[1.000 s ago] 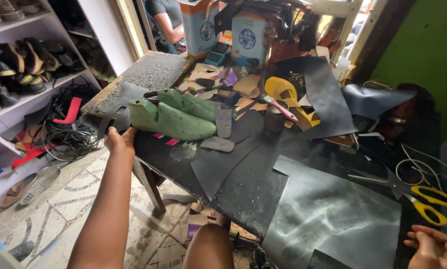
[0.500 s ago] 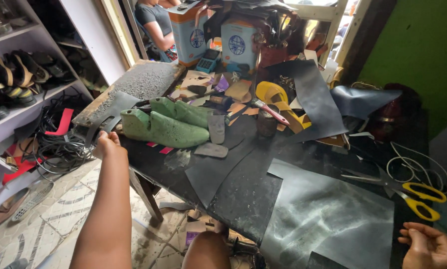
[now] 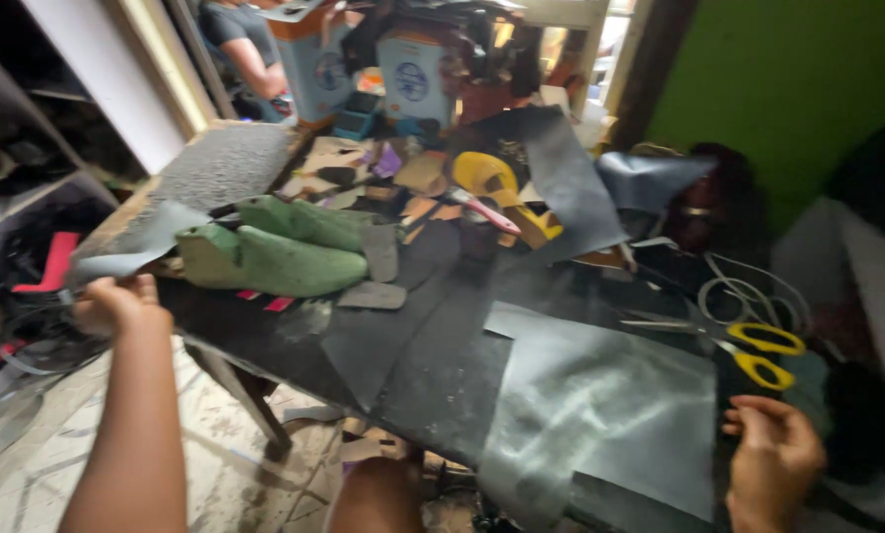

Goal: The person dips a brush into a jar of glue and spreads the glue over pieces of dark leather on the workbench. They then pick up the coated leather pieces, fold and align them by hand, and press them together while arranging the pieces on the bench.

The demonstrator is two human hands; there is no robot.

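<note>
L arm ran up from the bottom edge of the frame, forearm bare and nearly straight, reaching fwd and a bit outward. L hand [image 3: 117,304] was curled into a loose fist at the end of it, fingers [image 3: 145,287] folded in w/ knuckles up, thumb side toward the top, pinching sth thin at its tip. R hand [image 3: 773,462] sat low at the bottom-right corner, only wrist and hand in view, palm turned down, fingers [image 3: 753,409] bent and slightly spread, pointing inward to the L. Hands were well apart. A bare knee showed at bottom centre btwn them.
</note>
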